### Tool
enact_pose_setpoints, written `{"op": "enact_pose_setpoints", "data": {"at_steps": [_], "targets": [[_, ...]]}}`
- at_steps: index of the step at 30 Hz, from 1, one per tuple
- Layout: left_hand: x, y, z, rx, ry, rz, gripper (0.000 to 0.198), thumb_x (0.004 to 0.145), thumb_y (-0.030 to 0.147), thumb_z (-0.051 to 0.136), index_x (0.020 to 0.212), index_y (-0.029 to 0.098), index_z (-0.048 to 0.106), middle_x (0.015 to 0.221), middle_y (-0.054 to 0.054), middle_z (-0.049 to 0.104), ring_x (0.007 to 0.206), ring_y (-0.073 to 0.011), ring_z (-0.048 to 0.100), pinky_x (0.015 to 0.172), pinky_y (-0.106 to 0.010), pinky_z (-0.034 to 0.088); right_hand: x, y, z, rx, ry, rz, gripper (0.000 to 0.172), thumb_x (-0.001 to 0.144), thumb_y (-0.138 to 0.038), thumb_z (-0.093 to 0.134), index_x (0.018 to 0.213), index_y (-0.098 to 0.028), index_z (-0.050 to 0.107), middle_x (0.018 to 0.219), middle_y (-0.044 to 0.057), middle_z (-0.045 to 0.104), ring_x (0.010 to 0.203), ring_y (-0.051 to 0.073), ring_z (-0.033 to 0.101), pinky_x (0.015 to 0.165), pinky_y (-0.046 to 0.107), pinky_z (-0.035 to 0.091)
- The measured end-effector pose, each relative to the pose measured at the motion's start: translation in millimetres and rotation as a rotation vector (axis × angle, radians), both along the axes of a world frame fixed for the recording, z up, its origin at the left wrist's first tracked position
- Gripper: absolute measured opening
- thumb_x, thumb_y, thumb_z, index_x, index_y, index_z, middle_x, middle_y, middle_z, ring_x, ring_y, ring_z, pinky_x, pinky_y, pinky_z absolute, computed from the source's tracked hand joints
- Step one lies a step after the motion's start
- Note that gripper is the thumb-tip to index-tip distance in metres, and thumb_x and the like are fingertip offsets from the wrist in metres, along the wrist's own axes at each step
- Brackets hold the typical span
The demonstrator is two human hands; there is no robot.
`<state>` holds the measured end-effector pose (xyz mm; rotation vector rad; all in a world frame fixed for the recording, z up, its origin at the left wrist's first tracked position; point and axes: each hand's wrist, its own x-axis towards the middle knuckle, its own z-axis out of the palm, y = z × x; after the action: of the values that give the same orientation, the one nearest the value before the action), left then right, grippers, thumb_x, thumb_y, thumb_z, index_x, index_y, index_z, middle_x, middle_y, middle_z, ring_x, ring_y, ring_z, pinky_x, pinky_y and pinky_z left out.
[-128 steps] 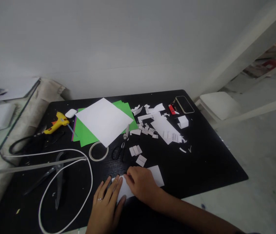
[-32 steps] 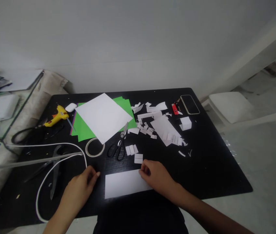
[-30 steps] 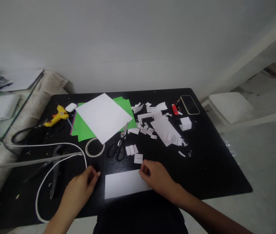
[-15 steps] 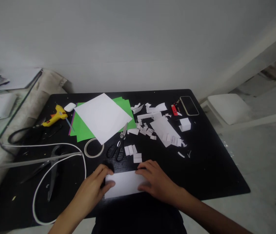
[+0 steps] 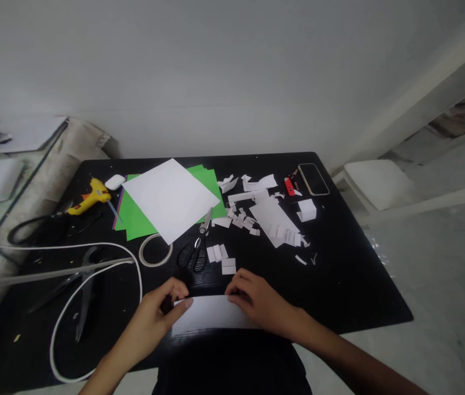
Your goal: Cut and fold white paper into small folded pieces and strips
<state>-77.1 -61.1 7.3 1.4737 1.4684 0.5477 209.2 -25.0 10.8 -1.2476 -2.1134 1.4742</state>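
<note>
A white paper strip [image 5: 210,314] lies near the front edge of the black table [image 5: 351,274]. My left hand [image 5: 156,312] pinches the strip's upper left corner with thumb and fingers. My right hand [image 5: 259,304] pinches its upper right edge, fingers curled over it. The strip's far edge looks lifted and folded toward me. Small white paper pieces [image 5: 221,258] lie just beyond the hands, beside black-handled scissors [image 5: 196,247].
Farther back are a white sheet [image 5: 169,197] on green paper [image 5: 134,222], a tape ring [image 5: 155,253], a yellow glue gun [image 5: 88,196], white scraps [image 5: 271,216], a phone [image 5: 313,178]. A white cable [image 5: 92,263] and larger scissors [image 5: 80,285] lie at the left.
Both hands came in onto the white strip, took hold of its far corners and are drawing the far edge toward me, so the strip looks narrower. Earlier the left hand rested apart from it.
</note>
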Motion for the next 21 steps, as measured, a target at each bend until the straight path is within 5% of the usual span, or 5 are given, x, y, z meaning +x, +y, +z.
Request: {"op": "enact_pose_setpoints", "data": {"at_steps": [4, 8, 10, 16, 21], "targets": [[7.7, 14.4, 18.8, -0.077, -0.275, 0.134, 0.025, 0.089, 0.045, 0.072, 0.085, 0.02, 0.069, 0.079, 0.001, 0.056, 0.073, -0.0147, 0.054, 0.065, -0.024, 0.043, -0.8, 3.8, 7.6, -0.065, 0.087, -0.089, 0.014, 0.093, -0.023, 0.071, 0.106, -0.02, 0.073, 0.104, 0.006, 0.072, 0.091, 0.02, 0.067, 0.083, 0.035, 0.055], [30.1, 31.6, 33.8, -0.285, -0.582, 0.276, 0.031, 0.077, 0.046, 0.083, 0.084, 0.019, 0.069, 0.07, 0.003, 0.056, 0.057, -0.0099, 0.047, 0.052, -0.02, 0.035, -13.9, 3.5, 14.4, -0.174, 0.206, -0.016, 0.094, 0.067, -0.04, 0.096, 0.149, -0.022, 0.052, 0.138, 0.013, 0.066, 0.115, 0.03, 0.067, 0.102, 0.048, 0.053], [43.5, 39.5, 40.3, -0.337, -0.675, 0.365, 0.032, 0.072, 0.042, 0.087, 0.084, 0.019, 0.069, 0.069, 0.003, 0.06, 0.057, -0.0099, 0.05, 0.051, -0.019, 0.036, -22.5, 3.8, 18.9, -0.143, 0.239, 0.003, 0.117, 0.059, -0.042, 0.1, 0.158, -0.024, 0.04, 0.153, 0.016, 0.056, 0.133, 0.036, 0.059, 0.113, 0.054, 0.046], [70.7, 66.1, 65.4, -0.227, -0.91, 0.638, 0.034, 0.078, 0.041, 0.082, 0.101, 0.018, 0.074, 0.087, -0.003, 0.07, 0.068, -0.014, 0.061, 0.055, -0.021, 0.048, -37.5, 24.2, 37.2, -0.1, 0.419, -0.114, 0.1, 0.068, -0.043, 0.096, 0.152, -0.028, 0.043, 0.147, 0.014, 0.058, 0.133, 0.034, 0.058, 0.114, 0.057, 0.044], [65.1, 69.0, 102.6, 0.096, -1.055, 0.453, 0.028, 0.087, 0.04, 0.077, 0.102, 0.018, 0.072, 0.081, -0.003, 0.066, 0.067, -0.0149, 0.06, 0.057, -0.025, 0.051, -38.5, 69.5, 61.9, -0.376, 0.848, -0.311, 0.074, 0.075, -0.042, 0.091, 0.137, -0.027, 0.054, 0.12, 0.006, 0.068, 0.097, 0.022, 0.07, 0.085, 0.039, 0.059]]}}
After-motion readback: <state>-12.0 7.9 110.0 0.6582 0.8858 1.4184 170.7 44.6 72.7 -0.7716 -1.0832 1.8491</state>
